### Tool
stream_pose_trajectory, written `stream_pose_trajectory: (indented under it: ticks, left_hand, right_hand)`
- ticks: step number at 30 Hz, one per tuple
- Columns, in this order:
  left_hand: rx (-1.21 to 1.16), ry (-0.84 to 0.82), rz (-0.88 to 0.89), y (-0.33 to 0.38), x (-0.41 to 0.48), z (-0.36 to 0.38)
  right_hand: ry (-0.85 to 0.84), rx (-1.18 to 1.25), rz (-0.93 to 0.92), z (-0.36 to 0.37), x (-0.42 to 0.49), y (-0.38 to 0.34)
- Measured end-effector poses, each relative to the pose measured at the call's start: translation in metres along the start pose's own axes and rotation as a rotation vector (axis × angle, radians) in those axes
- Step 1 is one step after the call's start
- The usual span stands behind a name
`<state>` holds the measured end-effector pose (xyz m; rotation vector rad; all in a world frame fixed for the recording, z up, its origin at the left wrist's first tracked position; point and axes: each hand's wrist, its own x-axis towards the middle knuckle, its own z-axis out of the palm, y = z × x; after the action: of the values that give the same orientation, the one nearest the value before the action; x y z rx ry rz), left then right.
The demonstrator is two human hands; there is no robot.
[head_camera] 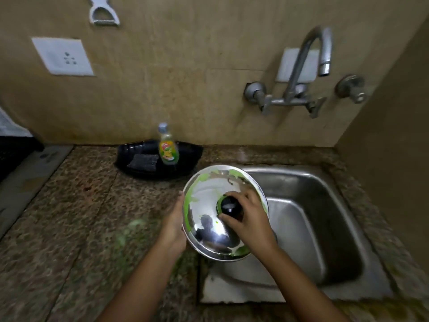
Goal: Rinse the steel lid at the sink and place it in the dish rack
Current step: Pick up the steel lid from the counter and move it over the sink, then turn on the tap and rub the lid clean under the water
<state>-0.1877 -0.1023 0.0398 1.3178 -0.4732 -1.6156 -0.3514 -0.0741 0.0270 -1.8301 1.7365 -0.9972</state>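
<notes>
Now your right hand (250, 219) reaches in from the lower right, fingers and thumb curled round the black knob (228, 206) of the lid (204, 205), which hangs tilted over the sink's (325, 205) left edge, green smears along its rim. Your left hand (174, 226) lies against the lid's left rim, thumb upward; its fingers are hidden behind the lid, so its grip cannot be told.

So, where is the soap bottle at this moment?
In the head view, the soap bottle stands upright in the black tray by the wall, left of the sink, beside a grey sponge.
</notes>
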Motion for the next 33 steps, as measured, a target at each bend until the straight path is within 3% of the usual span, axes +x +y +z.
stream_pose_trajectory:
  ticks: [4, 7, 11, 14, 20, 24, 29, 33]
  left_hand:
    - [0.049, 0.117, 0.12, -0.024, 0.004, 0.056]
    - [0.073, 0.129, 0.147, -0.038, 0.01, 0.091]
    - [0.078, 0.161, 0.213, -0.049, 0.018, 0.126]
    - [0.07, 0.144, 0.213, -0.05, 0.019, 0.145]
    - [0.123, 0.055, 0.222, -0.035, 0.022, 0.176]
    - [0.167, 0.031, 0.291, -0.02, 0.036, 0.186]
    - [0.092, 0.038, 0.238, -0.008, 0.053, 0.184]
    - [0.068, 0.024, 0.215, -0.003, 0.059, 0.183]
  right_hand:
    - [-0.05, 0.039, -0.001, -0.056, 0.0, 0.037]
    - [0.135, 0.205, 0.043, -0.102, 0.005, 0.07]
    - [0.328, 0.519, 0.305, -0.153, 0.019, 0.118]
    - [0.367, 0.625, 0.424, -0.175, 0.033, 0.138]
    - [0.399, 0.796, 0.474, -0.193, 0.091, 0.137]
    - [0.398, 0.802, 0.412, -0.202, 0.144, 0.124]
    - [0.372, 0.715, 0.334, -0.201, 0.186, 0.106]
    - [0.451, 0.395, 0.308, -0.198, 0.193, 0.102]
